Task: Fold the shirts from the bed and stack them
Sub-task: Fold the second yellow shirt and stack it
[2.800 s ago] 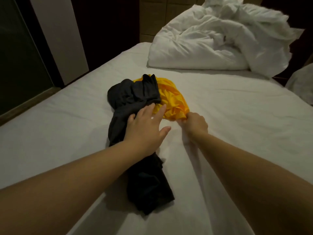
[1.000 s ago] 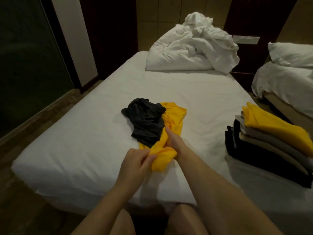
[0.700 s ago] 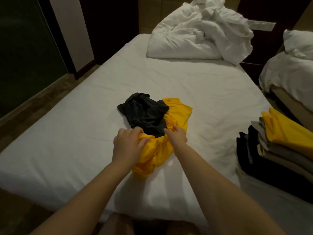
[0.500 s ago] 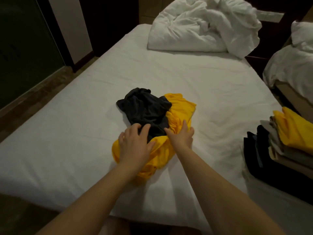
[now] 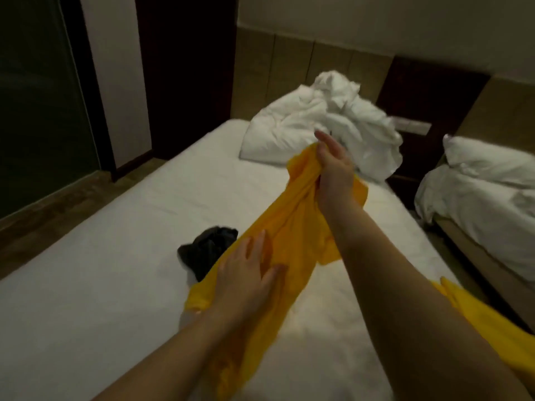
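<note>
Half a second ago both hands were pressed down on the pile. Now my right hand [image 5: 333,172] has come up toward the upper middle of the frame, and the thin, crumpled yellow shirt [image 5: 292,233] has come up with it, off the bunched dark grey shirt [image 5: 207,248], which stays behind on the white-sheeted bed [image 5: 101,285].

The right hand is clamped round a gathered edge of the yellow shirt, fingers curled into the cloth. My left hand [image 5: 246,274] is lower, at centre frame, lying flat on the hanging fabric with the fingers spread. It looks to be sliding along the shirt rather than gripping, though blur makes that less than certain. The hands are apart, and the shirt stretches in a rope-like diagonal between them, its tail trailing toward the bottom of the frame.

I judge this to be the separating and shaking-out step — the shirt is picked but not yet spread. Next I need the left hand to find a matching edge, a shoulder or the hem, so the cloth can be opened flat on the sheet before any fold.

A folded yellow garment [image 5: 498,334] shows at the lower right edge — the top of the stack, I take it. The dark grey shirt lies just left of the left hand, still unfolded. A rumpled white duvet [image 5: 289,131] sits heaped behind the raised hand.
</note>
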